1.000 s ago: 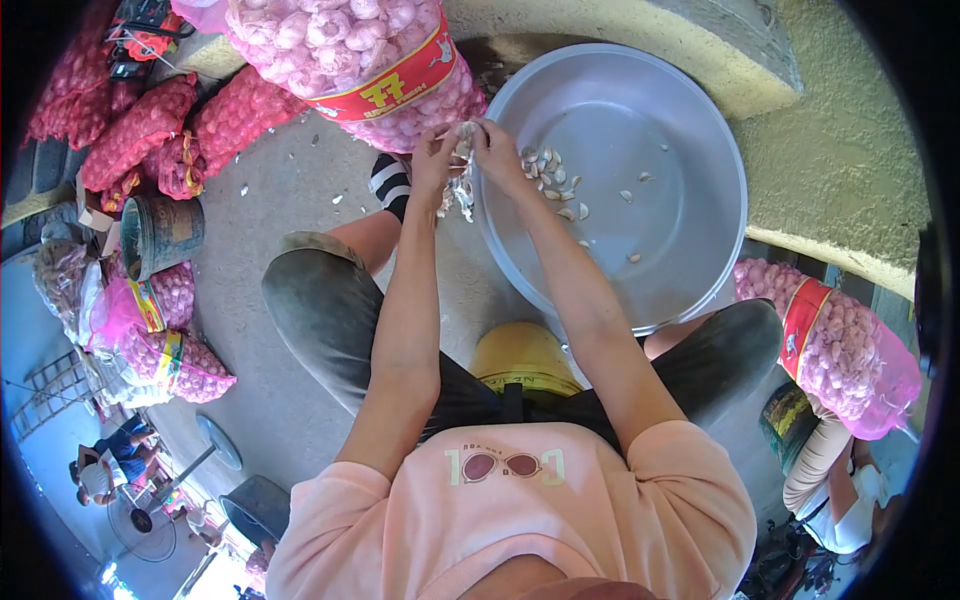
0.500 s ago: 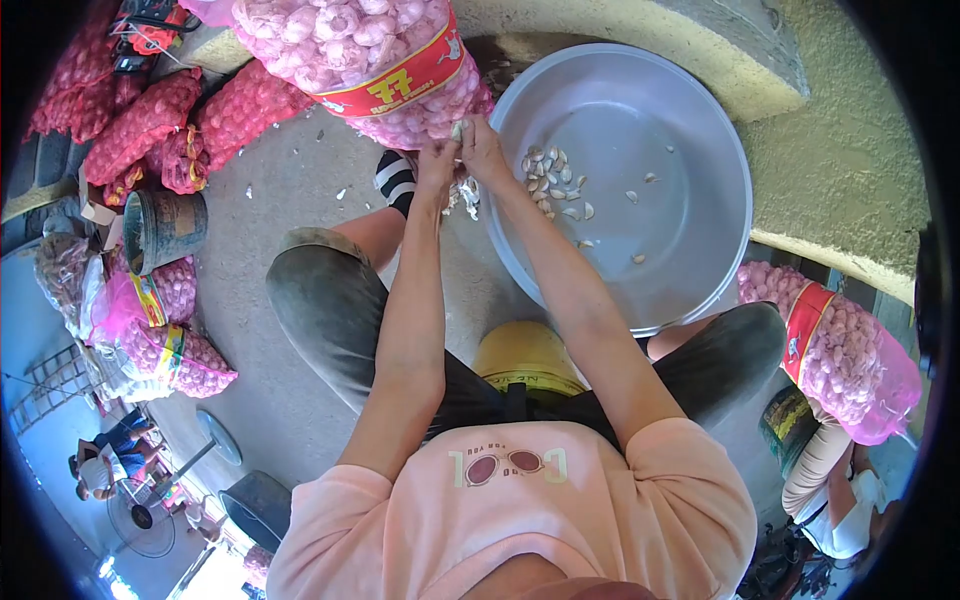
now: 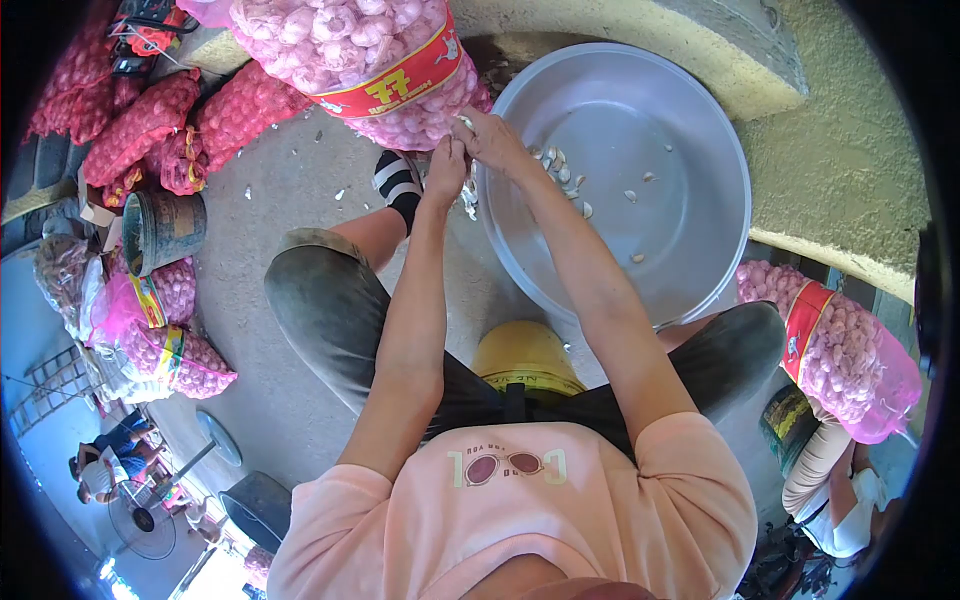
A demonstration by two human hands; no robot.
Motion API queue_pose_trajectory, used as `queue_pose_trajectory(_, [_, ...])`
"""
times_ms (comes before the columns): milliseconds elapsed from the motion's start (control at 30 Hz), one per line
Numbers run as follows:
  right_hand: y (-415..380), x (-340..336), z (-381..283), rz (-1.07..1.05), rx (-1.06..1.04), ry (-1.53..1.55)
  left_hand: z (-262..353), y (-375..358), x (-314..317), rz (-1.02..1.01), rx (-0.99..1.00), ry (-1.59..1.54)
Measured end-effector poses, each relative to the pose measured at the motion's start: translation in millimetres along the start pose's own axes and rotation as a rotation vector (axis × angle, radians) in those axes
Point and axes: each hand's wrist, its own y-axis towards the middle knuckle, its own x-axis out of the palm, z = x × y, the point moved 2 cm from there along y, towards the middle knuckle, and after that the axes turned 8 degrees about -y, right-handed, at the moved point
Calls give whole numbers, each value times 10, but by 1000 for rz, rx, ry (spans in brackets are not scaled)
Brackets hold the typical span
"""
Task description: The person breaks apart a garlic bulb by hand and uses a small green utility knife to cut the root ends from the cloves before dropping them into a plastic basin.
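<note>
My right hand is closed near the basin's left rim, with a small pale piece of garlic showing at its fingers. Just left of it, my left hand is pinched shut, and the fingertips of both hands meet; whatever sits between the left fingers is hidden. Directly beyond them stands a pink mesh bag of garlic bulbs with a red and yellow band. Loose garlic cloves lie in the large grey basin, partly covered by my right wrist and forearm.
White garlic skins lie on the floor below the hands. A yellow bucket stands between my knees. Red mesh sacks and a dark bucket are at left. Another garlic bag and a seated person are at right.
My right hand has shifted slightly up, and its forearm now covers more of the cloves. My left hand has moved a little to the right, staying close to it.
</note>
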Motion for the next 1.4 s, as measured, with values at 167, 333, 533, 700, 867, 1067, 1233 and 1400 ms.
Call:
queue_pose_trajectory(167, [10,26,-36,-29,105,-15,-75,-4,74,106,3,-55])
queue_pose_trajectory(333, [89,251,73,-37,82,38,-181,18,27,199,71,-78])
queue_pose_trajectory(533, [49,396,157,41,98,99,-133,-96,99,237,54,-81])
queue_pose_trajectory(700, [-24,397,144,-22,229,67,-127,-167,147,216,-42,-183])
queue_pose_trajectory(867, [-54,449,175,14,278,75,-99,-207,186,220,-75,-261])
queue_pose_trajectory(1067, [90,494,274,-12,474,470,-196,-244,268,172,-95,-425])
queue_pose_trajectory(1233, [173,370,342,-21,199,251,-321,-328,170,99,-157,-242])
queue_pose_trajectory(1400, [147,181,239,-11,281,307,-350,-272,246,100,-242,-221])
